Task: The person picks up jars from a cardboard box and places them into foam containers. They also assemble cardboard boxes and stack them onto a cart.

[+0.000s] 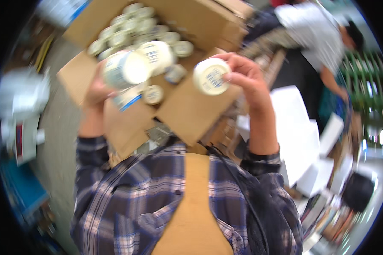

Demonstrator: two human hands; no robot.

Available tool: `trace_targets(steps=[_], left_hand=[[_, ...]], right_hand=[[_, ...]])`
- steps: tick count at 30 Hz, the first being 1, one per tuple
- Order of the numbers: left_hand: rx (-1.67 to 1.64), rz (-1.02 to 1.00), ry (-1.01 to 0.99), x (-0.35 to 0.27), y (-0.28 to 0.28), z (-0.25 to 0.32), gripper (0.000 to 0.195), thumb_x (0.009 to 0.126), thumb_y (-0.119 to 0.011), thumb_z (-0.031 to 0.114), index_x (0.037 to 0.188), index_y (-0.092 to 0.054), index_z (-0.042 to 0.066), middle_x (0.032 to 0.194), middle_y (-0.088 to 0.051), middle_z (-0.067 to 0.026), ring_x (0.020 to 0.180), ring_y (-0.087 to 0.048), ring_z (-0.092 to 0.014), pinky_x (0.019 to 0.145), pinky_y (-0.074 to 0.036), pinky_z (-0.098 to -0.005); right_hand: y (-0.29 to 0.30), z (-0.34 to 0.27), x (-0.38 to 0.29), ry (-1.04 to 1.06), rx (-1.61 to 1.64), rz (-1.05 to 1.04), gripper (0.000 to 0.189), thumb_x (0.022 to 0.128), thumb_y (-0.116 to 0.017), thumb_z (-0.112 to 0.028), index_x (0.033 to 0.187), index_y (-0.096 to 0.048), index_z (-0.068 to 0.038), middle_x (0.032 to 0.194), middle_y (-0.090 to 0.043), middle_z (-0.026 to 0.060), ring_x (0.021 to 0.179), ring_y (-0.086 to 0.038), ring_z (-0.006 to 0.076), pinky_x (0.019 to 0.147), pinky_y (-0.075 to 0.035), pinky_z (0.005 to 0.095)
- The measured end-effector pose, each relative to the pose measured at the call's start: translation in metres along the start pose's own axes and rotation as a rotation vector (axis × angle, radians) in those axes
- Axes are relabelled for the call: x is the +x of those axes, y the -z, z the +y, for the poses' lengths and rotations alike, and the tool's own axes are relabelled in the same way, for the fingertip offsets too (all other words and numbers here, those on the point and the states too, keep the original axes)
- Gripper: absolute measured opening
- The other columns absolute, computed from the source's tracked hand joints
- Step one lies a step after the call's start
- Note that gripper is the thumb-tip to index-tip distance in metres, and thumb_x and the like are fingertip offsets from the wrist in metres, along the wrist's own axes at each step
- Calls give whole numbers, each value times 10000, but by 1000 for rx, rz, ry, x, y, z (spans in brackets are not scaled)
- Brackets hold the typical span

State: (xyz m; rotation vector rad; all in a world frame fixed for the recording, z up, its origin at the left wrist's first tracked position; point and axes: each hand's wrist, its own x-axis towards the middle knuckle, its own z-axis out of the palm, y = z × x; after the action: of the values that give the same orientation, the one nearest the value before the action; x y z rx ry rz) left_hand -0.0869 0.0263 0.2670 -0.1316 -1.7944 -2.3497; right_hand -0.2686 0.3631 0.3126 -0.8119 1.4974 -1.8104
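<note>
My left hand grips a white plastic jar with a pale blue label, tilted so that its round white end shows. Between the thumb and fingers of my right hand is a round cream lid or jar; its flat face bears blue writing, and its depth is hidden. A larger white jar lies close beside the one in my left hand; whether they touch I cannot tell. Below them an open cardboard box holds many similar jars, heaped towards its far left, with a smaller one lying nearer to me.
A co-worker in a white shirt bends at the upper right. White boxes or panels stand right of my forearm. Plastic-wrapped goods and a blue container lie at the left, beyond a strip of grey floor.
</note>
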Motion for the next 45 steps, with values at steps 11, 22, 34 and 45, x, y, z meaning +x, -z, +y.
trace_targets(steps=[11,22,34,45], left_hand=[[143,-769,434,117,-337,-85,597,708,-858,362,1150,-670,6,1022,-711,-124,881,-691,-189,807,-554,-316],[245,-550,314,114,-268,-44,364,983,-623,272,1231,-637,6,1159,-686,-108,1063,-652,-157,898,-527,-274],[1615,-784,544,40,-7,-91,911,602,-871,482,1373,-526,140,1287,-565,-129,1250,-485,-343,964,-453,-474],[1502,-720,479,58,22,-100,854,718,-746,594,1350,-526,65,1189,-607,-157,1144,-558,-344,931,-462,-468]], right_hand=[[118,18,-313,-188,-701,1138,294,841,-730,-145,1060,-667,41,930,-662,73,845,-610,139,765,-489,278],[81,-6,-260,86,-832,961,190,984,-566,-142,1012,-636,32,1247,-647,154,1097,-605,243,995,-443,353],[-86,106,137,-445,-1626,-486,474,739,-795,-399,1057,-733,-53,1062,-719,157,979,-692,311,834,-552,407],[-82,114,148,-647,-1555,-510,637,580,-838,-347,1122,-702,-42,1132,-707,154,1002,-694,291,852,-556,365]])
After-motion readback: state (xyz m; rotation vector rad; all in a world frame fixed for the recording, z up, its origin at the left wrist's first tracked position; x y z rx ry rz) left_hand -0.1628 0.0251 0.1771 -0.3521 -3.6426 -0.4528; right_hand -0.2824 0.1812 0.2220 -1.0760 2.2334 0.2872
